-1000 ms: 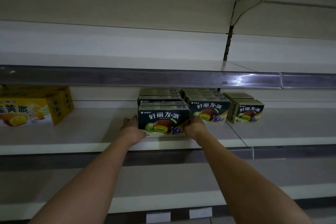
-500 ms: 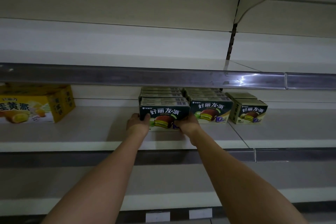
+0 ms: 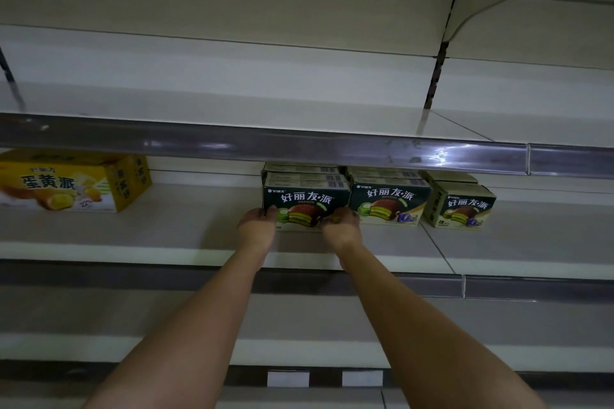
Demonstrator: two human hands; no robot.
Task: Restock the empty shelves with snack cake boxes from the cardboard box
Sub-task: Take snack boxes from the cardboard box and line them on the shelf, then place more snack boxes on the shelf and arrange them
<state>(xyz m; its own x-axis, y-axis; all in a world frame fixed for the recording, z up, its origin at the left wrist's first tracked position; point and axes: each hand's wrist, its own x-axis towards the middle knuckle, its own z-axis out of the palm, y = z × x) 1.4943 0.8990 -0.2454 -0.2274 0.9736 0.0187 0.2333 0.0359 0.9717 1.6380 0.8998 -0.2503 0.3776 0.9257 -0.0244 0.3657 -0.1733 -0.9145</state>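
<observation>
On the middle shelf [image 3: 166, 232], near its centre, I have both hands on the front dark green snack cake box [image 3: 305, 206]. My left hand [image 3: 257, 226] touches the box's lower left corner and my right hand [image 3: 342, 224] its lower right part; the fingers of each are bent against the front face and seem to curl on the box, though the dim light keeps me from seeing the fingertips clearly. The box stands upright on the shelf, face toward me, with more boxes of the same kind lined up behind it toward the back wall.

Just beside it to the right, touching or nearly so, stands a second row of green boxes [image 3: 388, 204], also facing front. Further right, across the seam between shelf panels, a third row of green boxes [image 3: 465, 207] sits slightly turned so that its left side shows. Toward the left end of the same shelf, well apart from my hands, lies a larger yellow egg-yolk pie box [image 3: 66, 186].

The shelf above [image 3: 232, 106] carries a shiny grey price rail [image 3: 299, 144] along its front edge, which hides the tops of the rear boxes. Below my forearms runs another shelf edge with two white label tags [image 3: 288, 378].
</observation>
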